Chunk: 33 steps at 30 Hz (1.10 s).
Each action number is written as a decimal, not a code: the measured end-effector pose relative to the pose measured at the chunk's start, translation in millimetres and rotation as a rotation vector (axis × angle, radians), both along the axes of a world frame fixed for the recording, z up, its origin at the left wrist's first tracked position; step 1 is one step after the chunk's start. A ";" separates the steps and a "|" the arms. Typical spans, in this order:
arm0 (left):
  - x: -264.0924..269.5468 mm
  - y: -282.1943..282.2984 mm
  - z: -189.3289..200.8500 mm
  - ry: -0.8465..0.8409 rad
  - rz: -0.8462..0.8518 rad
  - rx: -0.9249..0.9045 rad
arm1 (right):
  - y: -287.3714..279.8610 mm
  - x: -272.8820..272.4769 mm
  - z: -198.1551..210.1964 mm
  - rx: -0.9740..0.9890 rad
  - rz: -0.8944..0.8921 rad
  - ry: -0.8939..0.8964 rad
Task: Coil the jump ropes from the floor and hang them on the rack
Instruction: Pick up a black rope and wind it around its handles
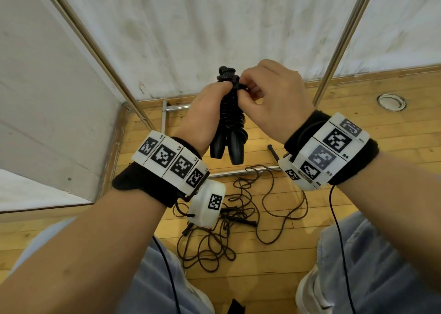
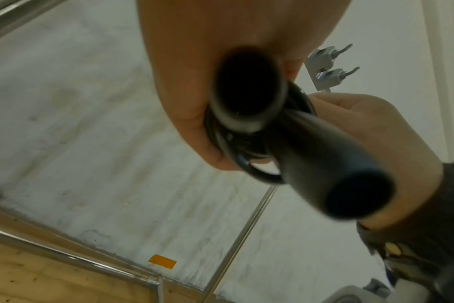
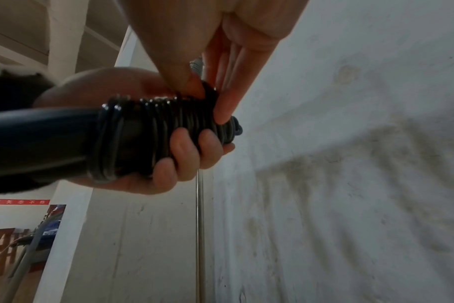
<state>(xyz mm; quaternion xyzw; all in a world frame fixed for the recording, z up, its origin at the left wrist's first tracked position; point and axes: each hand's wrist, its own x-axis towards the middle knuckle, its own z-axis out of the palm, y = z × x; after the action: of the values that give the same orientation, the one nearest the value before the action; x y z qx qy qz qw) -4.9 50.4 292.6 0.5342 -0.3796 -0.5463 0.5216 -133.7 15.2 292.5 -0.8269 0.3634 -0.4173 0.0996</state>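
A black jump rope (image 1: 230,115) is coiled tightly round its two handles (image 1: 226,147), which point down. My left hand (image 1: 206,112) grips the coiled bundle (image 3: 153,135) with fingers curled round it. My right hand (image 1: 267,94) pinches the cord at the top of the coil (image 3: 208,92). The handle ends (image 2: 358,194) face the left wrist camera. Loose brown ropes (image 1: 238,218) lie tangled on the wooden floor below. Rack hooks (image 2: 332,63) show in the left wrist view, beyond my hands.
Two slanted metal rack poles (image 1: 100,53) (image 1: 343,41) frame a white wall (image 1: 214,27). A floor bar (image 1: 238,171) crosses under the hands. A round floor fitting (image 1: 391,101) sits at the right. My knees in light trousers (image 1: 372,266) flank the rope pile.
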 end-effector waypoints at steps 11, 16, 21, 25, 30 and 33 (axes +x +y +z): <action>4.9 4.6 -5.4 -0.544 0.033 -0.262 | -2.0 3.4 -1.5 0.688 0.035 -0.442; 2.9 -3.0 -4.7 -0.642 0.186 -0.289 | -9.1 5.7 -1.2 0.709 0.031 -0.441; -11.3 -2.2 -3.0 -0.594 0.169 -0.264 | -22.0 -0.1 -6.2 0.808 -0.040 -0.473; -15.9 3.9 -1.1 -0.518 0.105 -0.288 | -32.9 -11.0 -2.7 0.920 0.057 -0.559; -8.1 4.3 -0.4 -0.531 0.160 -0.307 | -22.0 3.6 0.0 0.879 0.130 -0.504; -6.0 3.5 3.8 -0.480 0.196 -0.308 | -19.1 12.0 5.6 0.822 0.111 -0.508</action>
<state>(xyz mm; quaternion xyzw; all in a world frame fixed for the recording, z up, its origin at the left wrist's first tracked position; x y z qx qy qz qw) -10.9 53.9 296.4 0.5967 -0.5171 -0.2875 0.5422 -121.7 -3.9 298.2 -0.6093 0.4175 -0.4219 0.5257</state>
